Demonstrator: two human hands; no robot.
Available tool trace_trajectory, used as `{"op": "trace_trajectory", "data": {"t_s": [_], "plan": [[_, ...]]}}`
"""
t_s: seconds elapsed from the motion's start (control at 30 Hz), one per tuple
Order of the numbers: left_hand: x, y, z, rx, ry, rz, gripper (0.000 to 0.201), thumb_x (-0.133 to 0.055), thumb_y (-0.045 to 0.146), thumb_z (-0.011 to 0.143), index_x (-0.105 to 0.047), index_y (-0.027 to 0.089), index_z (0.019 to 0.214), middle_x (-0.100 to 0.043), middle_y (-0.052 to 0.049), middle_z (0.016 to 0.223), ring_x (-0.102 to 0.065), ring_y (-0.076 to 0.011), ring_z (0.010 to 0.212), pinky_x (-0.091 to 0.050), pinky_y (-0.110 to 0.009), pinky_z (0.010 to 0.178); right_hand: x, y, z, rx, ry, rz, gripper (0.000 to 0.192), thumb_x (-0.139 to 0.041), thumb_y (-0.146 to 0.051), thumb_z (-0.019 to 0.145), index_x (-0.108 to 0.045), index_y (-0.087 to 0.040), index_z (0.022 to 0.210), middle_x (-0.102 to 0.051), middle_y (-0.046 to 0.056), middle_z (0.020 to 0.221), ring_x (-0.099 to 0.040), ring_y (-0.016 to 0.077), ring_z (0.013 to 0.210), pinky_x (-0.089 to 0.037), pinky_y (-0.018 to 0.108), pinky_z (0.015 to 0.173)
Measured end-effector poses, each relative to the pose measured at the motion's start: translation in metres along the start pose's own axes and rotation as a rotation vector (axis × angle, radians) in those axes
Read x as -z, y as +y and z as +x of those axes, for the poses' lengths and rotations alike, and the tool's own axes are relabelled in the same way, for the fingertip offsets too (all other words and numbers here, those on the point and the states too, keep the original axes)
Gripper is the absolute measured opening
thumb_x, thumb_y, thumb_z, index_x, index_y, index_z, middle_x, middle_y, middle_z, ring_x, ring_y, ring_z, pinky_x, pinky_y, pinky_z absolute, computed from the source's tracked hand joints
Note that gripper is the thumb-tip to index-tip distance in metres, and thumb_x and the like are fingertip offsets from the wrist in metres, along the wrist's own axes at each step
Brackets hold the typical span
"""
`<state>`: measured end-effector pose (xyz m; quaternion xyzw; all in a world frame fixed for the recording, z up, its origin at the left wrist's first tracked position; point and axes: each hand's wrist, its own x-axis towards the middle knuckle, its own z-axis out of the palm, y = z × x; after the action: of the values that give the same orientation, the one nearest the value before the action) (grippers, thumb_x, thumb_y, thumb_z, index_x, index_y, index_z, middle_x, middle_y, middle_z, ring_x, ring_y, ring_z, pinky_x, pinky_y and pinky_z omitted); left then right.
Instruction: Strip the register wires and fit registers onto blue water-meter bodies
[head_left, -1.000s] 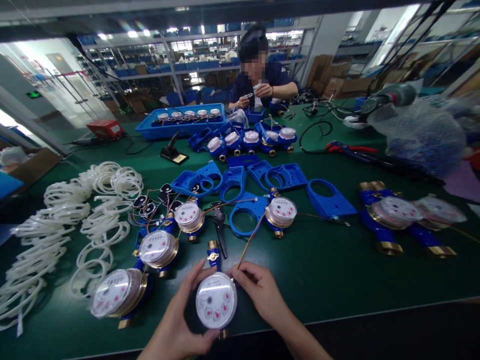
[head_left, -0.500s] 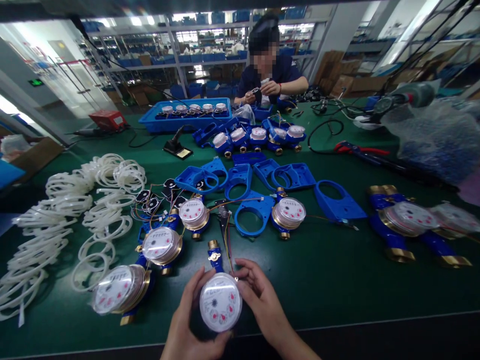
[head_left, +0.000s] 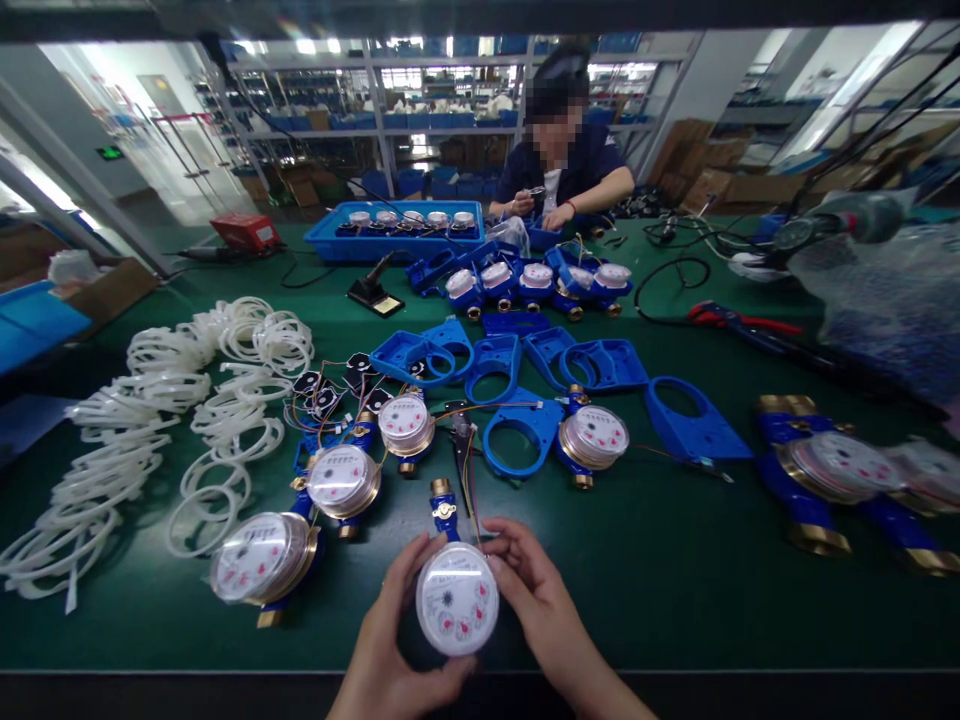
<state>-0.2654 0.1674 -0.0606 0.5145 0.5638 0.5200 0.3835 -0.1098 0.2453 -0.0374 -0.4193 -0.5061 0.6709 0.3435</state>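
A water meter (head_left: 457, 600) with a white dial and red pointers stands near the table's front edge, its brass-ended blue pipe (head_left: 444, 510) pointing away from me. My left hand (head_left: 401, 630) is wrapped around the meter's left side, thumb under the near rim. At the upper right rim, my right hand (head_left: 536, 600) pinches thin wires (head_left: 471, 485) between thumb and fingers; the fingertips partly hide their ends. Just left are more water meters (head_left: 343, 480), and a blue ring-shaped housing (head_left: 517, 435) lies beyond.
White plastic rings (head_left: 142, 430) are heaped at left. Further back are a soldering iron stand (head_left: 375, 295), a blue tray (head_left: 319, 240) of meters and a red box (head_left: 244, 232). Red-handled pliers (head_left: 742, 320) and more meters (head_left: 832, 465) lie right. A co-worker (head_left: 559, 170) sits opposite.
My view has shifted, so the whole scene sits further right. Both my hands keep their hold at the meter. One of the co-worker's hands has lowered towards the table.
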Motion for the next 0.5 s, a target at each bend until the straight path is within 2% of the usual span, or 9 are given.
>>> {"op": "trace_trajectory", "data": {"t_s": [0.1,0.17,0.27,0.33,0.4,0.5], "plan": [[0.002,-0.003,0.001,-0.026,-0.031,0.043,0.084,-0.069,0.018,0.068,-0.028,0.027,0.14,-0.048,-0.01,0.138,-0.05,-0.0272,0.124,-0.042,-0.043,0.105,0.001,-0.001,0.001,-0.003,-0.01,-0.006,0.052,-0.059,-0.061,0.083,-0.055,-0.019,0.113,-0.06,0.008,0.095,-0.058,0.0198,0.087,-0.046,0.03,0.079],[0.005,-0.002,0.003,-0.048,-0.049,0.079,0.079,-0.069,0.018,0.068,-0.034,0.028,0.138,-0.048,-0.009,0.136,-0.051,-0.0278,0.123,-0.041,-0.045,0.105,0.003,-0.001,0.002,-0.026,-0.02,-0.005,0.054,-0.06,-0.063,0.082,-0.056,-0.02,0.113,-0.06,0.009,0.098,-0.058,0.0212,0.092,-0.045,0.032,0.083],[0.007,0.008,0.006,-0.027,-0.055,0.074,0.066,-0.067,0.023,0.069,-0.045,0.023,0.131,-0.048,-0.01,0.132,-0.05,-0.0292,0.122,-0.038,-0.047,0.106,0.005,-0.003,0.002,-0.071,-0.074,0.026,0.059,-0.059,-0.065,0.081,-0.053,-0.021,0.12,-0.059,0.009,0.108,-0.056,0.0222,0.103,-0.042,0.034,0.092],[0.007,0.015,0.008,0.028,-0.07,0.055,0.063,-0.067,0.026,0.069,-0.047,0.021,0.129,-0.049,-0.011,0.13,-0.05,-0.0291,0.12,-0.039,-0.046,0.104,0.006,-0.004,0.002,-0.091,-0.097,0.063,0.062,-0.061,-0.066,0.079,-0.053,-0.021,0.121,-0.058,0.009,0.114,-0.054,0.0231,0.11,-0.039,0.035,0.097],[0.005,0.02,0.01,0.088,-0.067,0.052,0.063,-0.069,0.025,0.068,-0.047,0.019,0.127,-0.051,-0.011,0.126,-0.052,-0.0285,0.117,-0.039,-0.046,0.103,0.005,-0.005,0.001,-0.108,-0.093,0.063,0.06,-0.063,-0.066,0.077,-0.058,-0.018,0.114,-0.06,0.011,0.115,-0.053,0.0249,0.113,-0.038,0.036,0.099],[0.0,0.02,0.01,0.135,0.0,0.057,0.064,-0.071,0.025,0.064,-0.049,0.019,0.123,-0.051,-0.012,0.125,-0.052,-0.029,0.116,-0.038,-0.047,0.104,0.003,-0.005,0.0,-0.132,-0.062,0.024,0.054,-0.063,-0.064,0.078,-0.065,-0.015,0.102,-0.063,0.012,0.11,-0.054,0.0272,0.11,-0.039,0.038,0.097]]}}
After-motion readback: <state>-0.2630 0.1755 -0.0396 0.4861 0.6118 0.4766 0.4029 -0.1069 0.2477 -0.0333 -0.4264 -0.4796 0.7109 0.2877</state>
